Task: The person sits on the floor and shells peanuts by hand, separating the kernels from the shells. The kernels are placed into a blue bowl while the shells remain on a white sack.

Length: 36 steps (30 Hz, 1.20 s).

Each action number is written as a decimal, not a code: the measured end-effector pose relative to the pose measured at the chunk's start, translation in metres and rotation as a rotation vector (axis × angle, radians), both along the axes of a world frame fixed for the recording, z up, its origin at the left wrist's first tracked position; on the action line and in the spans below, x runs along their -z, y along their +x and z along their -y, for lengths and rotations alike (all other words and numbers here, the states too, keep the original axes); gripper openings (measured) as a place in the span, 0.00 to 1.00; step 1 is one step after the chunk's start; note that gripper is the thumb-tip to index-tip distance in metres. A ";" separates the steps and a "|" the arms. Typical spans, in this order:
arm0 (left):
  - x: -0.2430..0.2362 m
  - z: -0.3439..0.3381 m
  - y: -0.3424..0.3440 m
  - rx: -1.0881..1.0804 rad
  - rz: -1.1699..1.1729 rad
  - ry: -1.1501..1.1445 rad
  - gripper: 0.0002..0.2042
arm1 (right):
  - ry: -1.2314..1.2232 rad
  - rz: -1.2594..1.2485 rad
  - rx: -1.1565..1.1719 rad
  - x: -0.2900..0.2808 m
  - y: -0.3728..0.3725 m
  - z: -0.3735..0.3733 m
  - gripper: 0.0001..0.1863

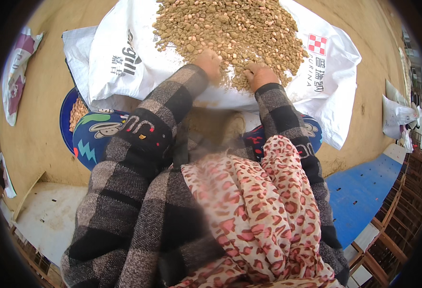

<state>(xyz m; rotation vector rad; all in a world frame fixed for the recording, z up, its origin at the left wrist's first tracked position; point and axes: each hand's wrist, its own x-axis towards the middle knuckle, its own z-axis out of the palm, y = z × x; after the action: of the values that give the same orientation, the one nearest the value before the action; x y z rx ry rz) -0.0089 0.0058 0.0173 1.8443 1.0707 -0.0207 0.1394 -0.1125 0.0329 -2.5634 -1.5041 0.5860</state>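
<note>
A wide heap of brown clods mixed with pale pink kernels that look like peanuts (230, 29) lies on a white woven sack (148, 72) in front of me. At the near edge of the heap, my left hand (209, 65) rests with its fingers curled inward among the bits. Just to its right, my right hand (262, 75) is bent closed, thumb against fingers, touching the heap's lower edge. Whatever either hand pinches is too small or too hidden to name. Dusty, powdery crumbs cover the sack between the two hands.
A blue basin (67, 115) with pinkish kernels (78, 114) stands by my left knee. Another printed sack (19, 77) lies at far left, and white sacks (398, 115) stand at far right. A blue board (362, 197) and a pale board (52, 216) flank me.
</note>
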 end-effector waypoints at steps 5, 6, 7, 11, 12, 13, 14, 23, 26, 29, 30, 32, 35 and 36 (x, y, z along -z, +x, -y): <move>0.007 -0.008 -0.018 -0.534 0.412 -0.746 0.10 | -0.239 0.168 -0.058 0.003 -0.007 -0.012 0.10; 0.008 -0.005 -0.020 -0.412 0.500 -0.622 0.11 | -0.255 0.184 -0.089 0.003 -0.006 -0.014 0.10; 0.009 -0.003 -0.020 -0.464 0.461 -0.700 0.10 | -0.274 0.199 -0.122 0.003 -0.004 -0.016 0.09; 0.006 0.004 -0.011 -0.688 0.323 -1.059 0.11 | -0.276 0.142 -0.123 -0.003 -0.001 -0.019 0.09; 0.004 0.005 -0.009 -0.672 0.311 -1.101 0.13 | -0.192 0.079 -0.050 -0.006 -0.001 -0.020 0.09; 0.000 0.006 -0.007 -0.646 0.305 -1.098 0.13 | -0.110 0.014 0.022 -0.008 -0.004 -0.019 0.10; -0.003 0.008 -0.005 -0.626 0.315 -1.113 0.14 | -0.037 -0.034 0.122 -0.011 -0.006 -0.019 0.10; -0.012 -0.006 -0.002 -0.722 0.373 -0.897 0.13 | 0.204 -0.073 -0.050 -0.012 -0.013 -0.036 0.11; -0.004 -0.013 -0.007 -0.407 0.356 -0.429 0.11 | 0.097 -0.087 -0.123 -0.006 -0.011 -0.040 0.10; -0.002 -0.002 -0.007 0.059 0.272 0.300 0.10 | 0.043 -0.048 -0.171 -0.007 -0.012 -0.037 0.10; -0.004 0.002 -0.006 0.143 0.051 0.166 0.11 | -0.001 -0.035 -0.168 -0.009 -0.011 -0.035 0.09; -0.012 0.008 -0.003 0.287 -0.042 0.222 0.11 | -0.098 -0.099 -0.102 -0.014 -0.008 -0.027 0.09; -0.023 0.012 0.002 0.378 -0.107 0.306 0.10 | -0.105 -0.177 -0.009 -0.020 -0.003 -0.019 0.10; -0.024 0.013 0.006 0.372 -0.128 0.290 0.10 | -0.091 -0.190 0.022 -0.020 -0.002 -0.019 0.10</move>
<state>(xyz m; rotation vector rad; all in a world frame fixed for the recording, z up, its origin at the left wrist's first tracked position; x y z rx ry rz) -0.0032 -0.0068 0.0413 2.3123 0.8338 -0.2147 0.1374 -0.0936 0.0529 -2.5023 -1.4163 0.8866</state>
